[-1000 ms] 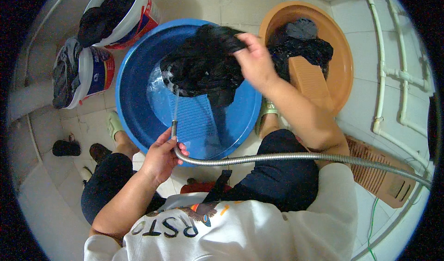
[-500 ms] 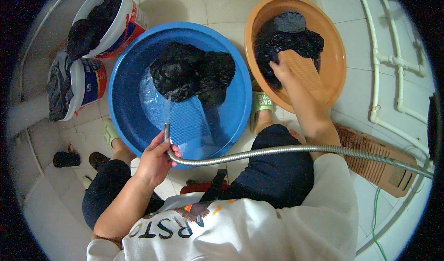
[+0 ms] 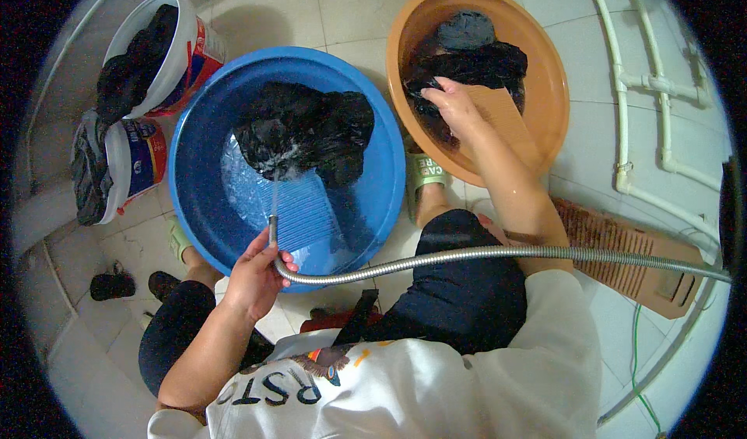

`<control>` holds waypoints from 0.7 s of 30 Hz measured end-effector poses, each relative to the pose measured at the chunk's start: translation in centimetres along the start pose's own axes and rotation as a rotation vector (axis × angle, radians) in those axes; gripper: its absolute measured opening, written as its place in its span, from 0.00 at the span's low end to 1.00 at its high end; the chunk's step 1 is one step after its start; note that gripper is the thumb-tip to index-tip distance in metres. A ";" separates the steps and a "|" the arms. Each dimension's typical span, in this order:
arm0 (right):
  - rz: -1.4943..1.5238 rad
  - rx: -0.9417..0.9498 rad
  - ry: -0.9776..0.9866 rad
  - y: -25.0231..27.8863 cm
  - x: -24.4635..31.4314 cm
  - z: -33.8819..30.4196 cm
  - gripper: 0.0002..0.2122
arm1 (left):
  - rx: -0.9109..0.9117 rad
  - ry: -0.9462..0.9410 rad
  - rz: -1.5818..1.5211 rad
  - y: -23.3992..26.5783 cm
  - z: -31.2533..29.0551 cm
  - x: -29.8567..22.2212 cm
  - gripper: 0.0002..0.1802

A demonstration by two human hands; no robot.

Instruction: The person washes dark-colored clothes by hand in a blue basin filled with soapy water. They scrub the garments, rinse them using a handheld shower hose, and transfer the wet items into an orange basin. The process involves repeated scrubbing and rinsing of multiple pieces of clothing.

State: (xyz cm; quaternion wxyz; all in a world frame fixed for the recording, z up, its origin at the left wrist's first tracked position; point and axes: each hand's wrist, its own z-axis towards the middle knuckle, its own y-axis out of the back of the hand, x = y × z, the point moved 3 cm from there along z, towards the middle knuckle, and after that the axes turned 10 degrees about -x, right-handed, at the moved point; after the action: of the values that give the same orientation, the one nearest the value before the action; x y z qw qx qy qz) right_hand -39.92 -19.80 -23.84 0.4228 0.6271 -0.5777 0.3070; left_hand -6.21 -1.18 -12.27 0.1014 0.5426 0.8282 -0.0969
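Observation:
My left hand (image 3: 257, 274) is closed around the end of a flexible metal hose (image 3: 412, 262). A stream of water runs from its tip into the big blue basin (image 3: 187, 229), where a wet black garment (image 3: 292, 132) lies bunched against a ribbed washboard slope (image 3: 307, 212). Over on the right, my right hand (image 3: 457, 111) reaches into the orange basin (image 3: 554, 89). Its fingers close on a wet black cloth (image 3: 486, 66), beside that basin's own ribbed slope (image 3: 502, 120). A greyer dark bundle (image 3: 465, 31) sits at the far side.
Two white buckets, one behind (image 3: 185, 62) and one nearer (image 3: 117, 163), hold dark clothes on the left. A loose brown washboard (image 3: 622, 256) lies on the right. White pipes (image 3: 622, 120) run along the right wall. A dark shoe (image 3: 113, 286) rests on the floor at left.
The view has shifted, moving the basins slightly left. My right hand has moved away from the ribbed slope's top, its fingers now on the cloth. The left hand keeps the hose running.

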 end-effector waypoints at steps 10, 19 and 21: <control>0.179 0.728 0.088 -1.9 10.2 -11.3 0.09 | 0.013 -0.017 0.005 0.9 1.2 1.1 0.23; -0.358 -0.407 -0.106 11.1 -0.5 2.0 0.17 | -0.002 -0.001 -0.010 0.6 1.1 0.5 0.23; -1.090 -0.464 -0.037 14.3 -3.2 3.6 0.19 | 0.008 0.003 -0.018 0.6 1.2 0.3 0.23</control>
State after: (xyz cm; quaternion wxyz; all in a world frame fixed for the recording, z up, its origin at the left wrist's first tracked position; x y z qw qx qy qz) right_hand -54.85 -21.15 -25.77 0.6352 0.7300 -0.2316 -0.0997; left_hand -5.68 -1.00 -13.59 0.0969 0.5358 0.8327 -0.1001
